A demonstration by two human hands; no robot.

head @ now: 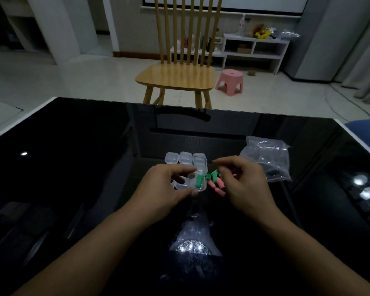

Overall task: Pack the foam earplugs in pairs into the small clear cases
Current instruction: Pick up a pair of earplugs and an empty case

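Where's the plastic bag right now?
In the head view the plastic bag lies on the black table, right of centre, just beyond the right hand and right of the clear cases.

The table (73, 167) is glossy black with a white edge, mirroring bright white lamp spots. On it, the small cases (185, 158) are clear and colourless. One green earplug (199, 181) lies in the open case (198, 185); more green earplugs (212, 175) sit just right of it, above salmon-pink earplugs (217, 186). The plastic bag (267, 159) to the right is transparent, possibly with something dark inside. Far off stand a pale honey-wood chair (175, 75), a pink stool (230, 79) and a white shelf (254, 50).
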